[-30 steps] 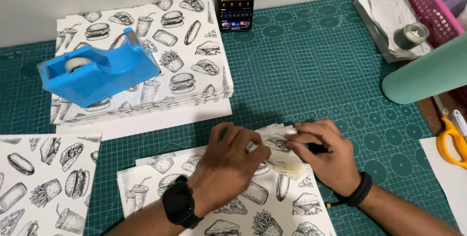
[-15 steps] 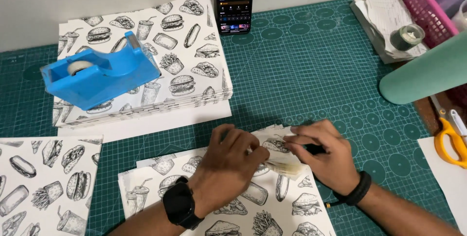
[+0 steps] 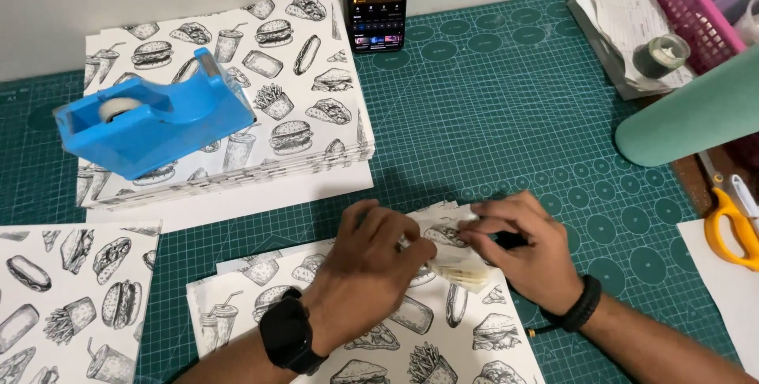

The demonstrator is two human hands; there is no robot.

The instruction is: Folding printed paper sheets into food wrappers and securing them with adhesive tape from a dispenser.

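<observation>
My left hand (image 3: 371,261), with a black watch at the wrist, presses down on a folded piece of food-print wrapping paper (image 3: 447,234). My right hand (image 3: 526,249), wearing a black braided band, pinches the same fold from the right side. Between the two hands shows a pale, yellowish layered edge of something wrapped (image 3: 462,272); what it is I cannot tell. This all rests on a larger sheet of the same printed paper (image 3: 411,344) on the green cutting mat (image 3: 506,115).
A blue tape dispenser (image 3: 150,123) sits on a stack of printed sheets (image 3: 300,91) at the back left. More printed paper (image 3: 71,305) lies at the left. A phone (image 3: 377,0) stands at the back, a green roll (image 3: 696,111), yellow scissors (image 3: 731,230) and a pink basket (image 3: 700,12) at right.
Both hands stay on the fold with only small finger shifts. The view has tilted slightly, nothing else has moved.
</observation>
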